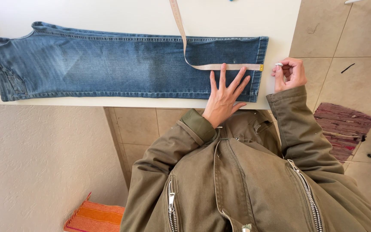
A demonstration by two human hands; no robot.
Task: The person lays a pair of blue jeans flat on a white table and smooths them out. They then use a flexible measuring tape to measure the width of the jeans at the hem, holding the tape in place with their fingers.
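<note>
A pair of blue denim jeans [108,62], folded lengthwise, lies flat across the white bench [220,17], waistband at the far left and hem at the right, close to the bench's right edge. A cream fabric measuring tape [220,66] comes down from the far edge of the bench, crosses the leg, bends and runs right along the denim to the hem, where its yellow end tip [261,67] sits.

Left hand [225,96]: palm down on the lower leg of the jeans, fingers [223,75] spread wide and flat, holding nothing. The fingertips reach the tape's near edge; whether they press on it cannot be told.

Right hand [289,74]: just beyond the hem, over the bench's right edge, apart from the jeans. Its fingers are curled narrow, pinching a small white object [278,64] between thumb and forefinger; its kind is too small to tell.

The person wears an olive green jacket [245,172] with metal zips. Beige floor tiles [344,30] lie to the right, with a purple-red woven rug [344,129] on them. An orange striped rug [95,217] lies near left, below a pale textured wall surface [39,163].
</note>
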